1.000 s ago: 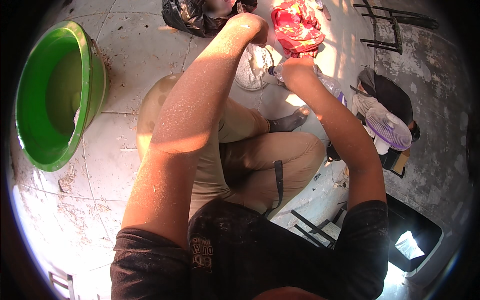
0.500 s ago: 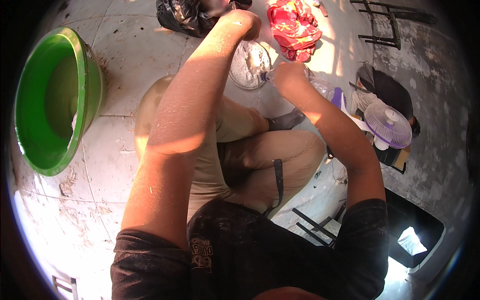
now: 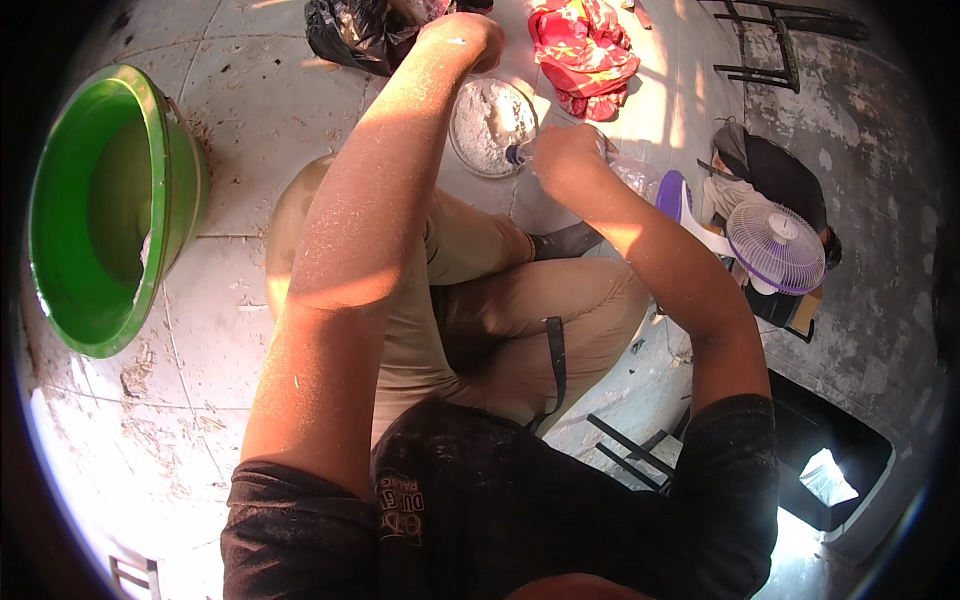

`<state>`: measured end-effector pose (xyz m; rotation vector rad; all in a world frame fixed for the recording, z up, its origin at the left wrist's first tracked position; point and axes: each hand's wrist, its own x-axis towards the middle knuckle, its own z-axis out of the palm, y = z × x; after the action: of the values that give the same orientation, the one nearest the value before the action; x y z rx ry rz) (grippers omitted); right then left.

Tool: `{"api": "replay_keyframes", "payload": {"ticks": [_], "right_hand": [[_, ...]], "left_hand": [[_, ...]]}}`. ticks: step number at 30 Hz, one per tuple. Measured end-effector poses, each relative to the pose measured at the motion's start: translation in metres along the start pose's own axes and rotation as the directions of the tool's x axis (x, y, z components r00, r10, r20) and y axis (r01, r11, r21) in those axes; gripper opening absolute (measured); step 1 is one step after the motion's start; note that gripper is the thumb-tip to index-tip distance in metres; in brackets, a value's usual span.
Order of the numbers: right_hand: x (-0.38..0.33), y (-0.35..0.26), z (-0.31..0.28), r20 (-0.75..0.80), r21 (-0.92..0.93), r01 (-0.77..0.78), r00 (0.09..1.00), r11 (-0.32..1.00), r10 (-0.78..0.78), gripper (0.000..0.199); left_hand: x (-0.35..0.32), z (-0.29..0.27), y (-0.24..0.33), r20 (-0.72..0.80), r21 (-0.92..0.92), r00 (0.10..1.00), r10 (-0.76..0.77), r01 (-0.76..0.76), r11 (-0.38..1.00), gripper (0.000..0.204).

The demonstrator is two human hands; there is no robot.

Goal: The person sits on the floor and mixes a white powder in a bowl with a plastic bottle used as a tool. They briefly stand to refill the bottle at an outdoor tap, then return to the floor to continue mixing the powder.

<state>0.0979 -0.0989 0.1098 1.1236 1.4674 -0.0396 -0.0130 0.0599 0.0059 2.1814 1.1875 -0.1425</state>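
Note:
My right hand is wrapped round a clear plastic bottle, which lies nearly level in the grip. Its dark blue neck end reaches over the right rim of a round bowl of white powder on the floor. Farther off, my left hand is bent at the wrist between that bowl and a black plastic bag. Its fingers are turned away and hidden, so what it holds, if anything, does not show. Pale dust covers both forearms.
A large green basin with liquid stands at left. Red patterned cloth lies beyond the bowl. At right are a white and purple fan, a dark cloth bundle and a black metal frame. Debris dots the tiles.
My right hand has shifted slightly left, bringing the bottle's neck a little farther over the bowl. My left hand has moved slightly left and away. The whole view has shifted a little.

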Motion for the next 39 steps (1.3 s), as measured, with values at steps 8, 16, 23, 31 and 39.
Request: {"api": "replay_keyframes", "payload": {"ticks": [8, 16, 23, 31, 39], "right_hand": [[0.001, -0.004, -0.009, 0.036, -0.006, -0.058, 0.998, 0.998, 0.059, 0.038], [-0.002, 0.010, 0.001, 0.064, -0.017, -0.092, 0.994, 0.996, 0.093, 0.031], [0.000, -0.006, 0.003, -0.068, -0.009, 0.022, 0.997, 1.000, -0.022, 0.031], [0.006, 0.008, -0.010, -0.055, 0.113, -0.034, 0.998, 0.993, 0.041, 0.042], [0.008, 0.013, 0.009, -0.019, 0.012, -0.066, 0.998, 0.998, 0.066, 0.031]], "left_hand": [[-0.023, -0.016, 0.000, 0.016, 0.026, 1.000, -0.014, 0.013, 1.000, 0.031], [-0.025, -0.019, 0.009, 0.067, 0.167, 0.997, 0.025, -0.036, 0.985, 0.029], [0.004, 0.002, -0.011, 0.070, 0.262, 0.993, 0.100, -0.115, 0.958, 0.025], [-0.006, -0.006, -0.006, 0.074, 0.275, 0.993, 0.087, -0.104, 0.956, 0.023], [0.009, 0.003, -0.005, 0.113, 0.325, 0.986, 0.125, -0.155, 0.933, 0.027]]}}
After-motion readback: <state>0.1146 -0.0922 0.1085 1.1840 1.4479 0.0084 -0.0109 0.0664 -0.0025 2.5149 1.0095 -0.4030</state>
